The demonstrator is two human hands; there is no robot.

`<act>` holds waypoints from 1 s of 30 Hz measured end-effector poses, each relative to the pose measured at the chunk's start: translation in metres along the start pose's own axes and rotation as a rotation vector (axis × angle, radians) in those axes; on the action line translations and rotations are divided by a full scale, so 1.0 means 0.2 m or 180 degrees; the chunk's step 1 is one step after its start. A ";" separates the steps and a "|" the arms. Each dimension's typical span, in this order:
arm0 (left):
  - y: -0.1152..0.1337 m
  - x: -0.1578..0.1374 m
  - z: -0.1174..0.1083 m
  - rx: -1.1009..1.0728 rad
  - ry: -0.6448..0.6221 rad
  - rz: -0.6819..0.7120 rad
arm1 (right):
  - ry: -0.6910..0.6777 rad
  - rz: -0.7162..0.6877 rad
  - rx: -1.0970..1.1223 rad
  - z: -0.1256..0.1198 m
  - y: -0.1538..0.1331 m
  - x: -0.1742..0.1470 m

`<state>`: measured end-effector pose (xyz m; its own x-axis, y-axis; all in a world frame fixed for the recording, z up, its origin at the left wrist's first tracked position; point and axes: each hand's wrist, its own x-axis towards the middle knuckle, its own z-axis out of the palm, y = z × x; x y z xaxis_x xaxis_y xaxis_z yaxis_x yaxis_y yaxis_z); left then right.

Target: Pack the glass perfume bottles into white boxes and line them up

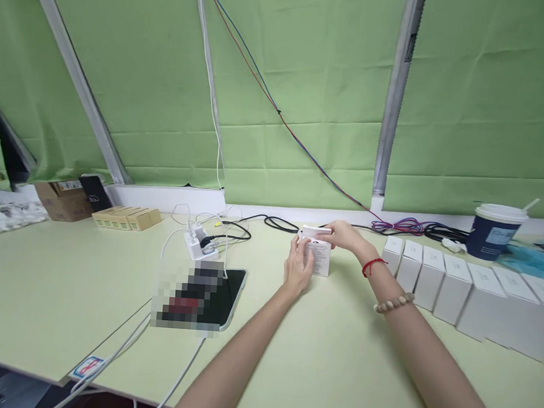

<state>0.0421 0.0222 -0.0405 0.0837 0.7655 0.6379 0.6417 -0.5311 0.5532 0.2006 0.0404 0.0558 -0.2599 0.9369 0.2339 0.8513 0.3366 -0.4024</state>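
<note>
Holding a white box [321, 263] upright with both hands [298, 269] [345, 236].

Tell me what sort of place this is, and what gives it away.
Probably a packing or assembly workbench: a row of white boxes stands on the tabletop, the hands hold another small box, and a power strip sits nearby.

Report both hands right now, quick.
Left hand: holding the white printed box by its side and front.
Right hand: at the box's top; whether closed on it cannot be told.
</note>
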 end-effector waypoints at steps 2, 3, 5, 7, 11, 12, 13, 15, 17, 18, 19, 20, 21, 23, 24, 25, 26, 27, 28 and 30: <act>-0.01 0.00 0.01 0.0045 0.0110 0.0116 | 0.0026 -0.0007 -0.0050 0.00 0.00 0.00; -0.01 0.00 0.01 0.0080 0.0169 0.0218 | 0.0099 -0.0028 -0.0109 0.00 0.00 0.00; -0.01 0.00 0.02 0.0166 0.0256 0.0481 | 0.0295 -0.0074 -0.0222 -0.02 0.00 -0.01; -0.01 0.00 0.02 0.0261 0.0310 0.0717 | 0.0432 -0.0150 -0.0173 -0.04 0.00 -0.01; 0.01 0.00 0.01 0.0399 0.0374 0.0940 | 0.0419 -0.0374 0.0085 -0.08 -0.02 -0.03; 0.01 0.00 0.01 0.0420 0.0363 0.0976 | 0.0366 -0.0408 0.0106 -0.09 -0.02 -0.03; 0.01 0.00 0.01 0.0445 0.0345 0.1007 | 0.0297 -0.0435 0.0129 -0.10 -0.02 -0.03; 0.01 0.00 0.01 0.0511 0.0298 0.1054 | 0.0155 -0.0467 0.0215 -0.10 -0.01 -0.03; 0.00 0.00 0.01 0.0581 0.0257 0.1091 | 0.0050 -0.0482 0.0329 -0.09 0.00 -0.02; 0.00 0.00 0.01 0.0608 0.0240 0.1110 | 0.0022 -0.0475 0.0371 -0.09 0.00 -0.02; -0.01 0.01 0.01 0.0626 0.0228 0.1125 | 0.0000 -0.0467 0.0408 -0.09 0.01 -0.02; -0.01 0.01 0.01 0.0637 0.0227 0.1133 | -0.0011 -0.0460 0.0446 -0.08 0.01 -0.01; -0.01 0.01 0.01 0.0640 0.0236 0.1137 | -0.0020 -0.0457 0.0488 -0.08 0.01 -0.01; -0.02 0.02 0.00 0.0621 0.0272 0.1160 | -0.0027 -0.0467 0.0579 -0.07 0.02 -0.02; -0.02 0.02 0.00 0.0600 0.0295 0.1185 | -0.0033 -0.0473 0.0624 -0.07 0.02 -0.02; -0.02 0.02 0.00 0.0571 0.0315 0.1221 | -0.0051 -0.0474 0.0666 -0.07 0.02 -0.02; -0.02 0.02 0.00 0.0539 0.0325 0.1259 | -0.0077 -0.0461 0.0707 -0.07 0.02 -0.01; -0.02 0.02 0.00 0.0509 0.0330 0.1285 | -0.0112 -0.0434 0.0748 -0.07 0.02 -0.01; -0.02 0.02 0.00 0.0488 0.0328 0.1299 | -0.0145 -0.0403 0.0791 -0.07 0.02 -0.01; -0.02 0.02 0.00 0.0478 0.0298 0.1283 | -0.0212 -0.0350 0.0868 -0.07 0.03 -0.01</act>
<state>0.0397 0.0272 -0.0400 0.2851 0.4680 0.8365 0.6763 -0.7167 0.1704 0.2119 0.0394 0.0653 -0.3808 0.8945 0.2343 0.6648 0.4410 -0.6029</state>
